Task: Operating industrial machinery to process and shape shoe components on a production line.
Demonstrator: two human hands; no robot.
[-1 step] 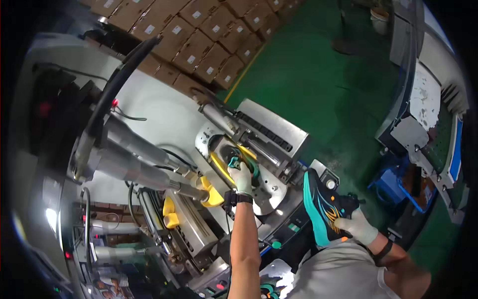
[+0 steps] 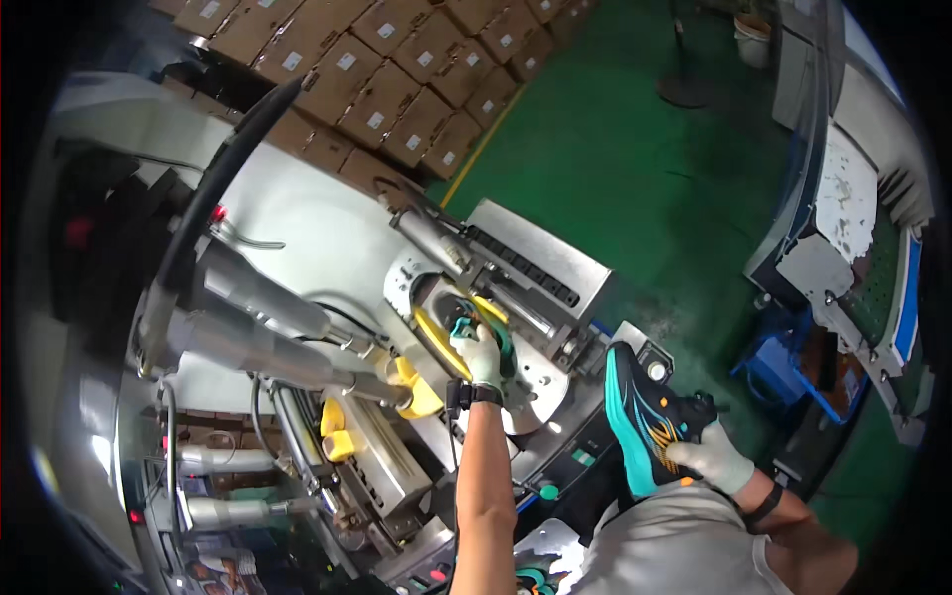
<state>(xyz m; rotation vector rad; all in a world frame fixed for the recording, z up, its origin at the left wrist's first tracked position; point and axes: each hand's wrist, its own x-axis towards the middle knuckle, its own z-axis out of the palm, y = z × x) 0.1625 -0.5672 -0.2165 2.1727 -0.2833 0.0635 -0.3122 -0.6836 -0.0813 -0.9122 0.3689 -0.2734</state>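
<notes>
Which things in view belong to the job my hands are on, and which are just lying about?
Part of the job:
Left hand, on the clamped shoe
Right hand, holding the black and teal shoe
Machine with yellow pads

Apparently just about:
Stacked cardboard boxes
Blue crate
Pale bucket

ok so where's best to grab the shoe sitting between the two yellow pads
Probably by the exposed upper of the shoe, coming from above on the wearer's near side. The yellow pads run along both long sides, so a side grip looks cramped, while the top lies open. The left hand is on it there; the right hand holds another shoe.
</notes>
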